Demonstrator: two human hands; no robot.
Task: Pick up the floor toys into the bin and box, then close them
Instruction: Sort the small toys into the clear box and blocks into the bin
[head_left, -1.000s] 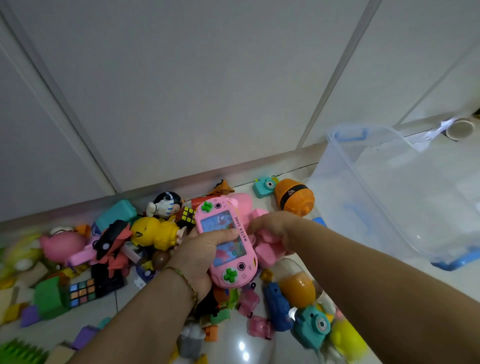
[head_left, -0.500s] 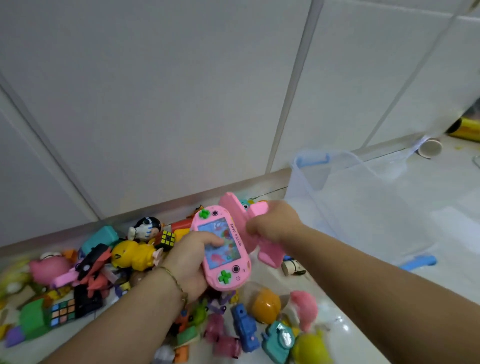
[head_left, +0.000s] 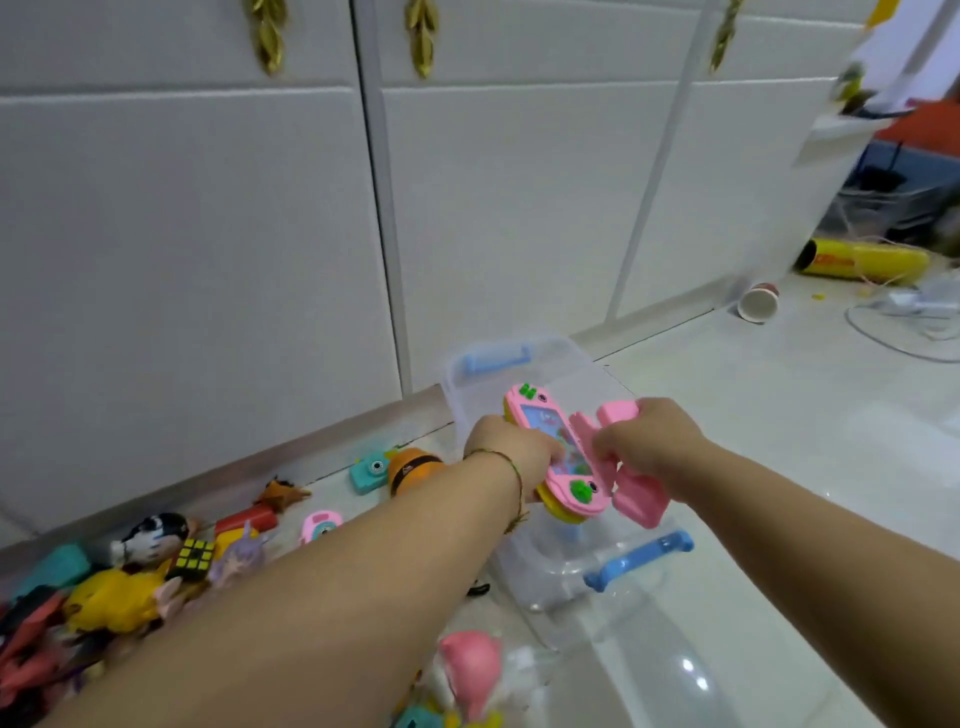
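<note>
My left hand grips a pink handheld game toy with green buttons. My right hand grips a pink plastic toy right beside it. Both toys hang over the open clear plastic bin with blue latches, which stands on the floor against the white cabinet. Many toys lie on the floor to the left: a yellow figure, a small puzzle cube, a teal toy camera, an orange round toy, a pink toy camera.
White cabinet doors fill the background. A paper cup lies on its side and a yellow tube lies at the far right, with cables near them. A pink figure sits near the bottom edge.
Both hands have carried their pink toys up and to the right, from above the toy pile to over the clear bin. The camera has turned right and upward.
</note>
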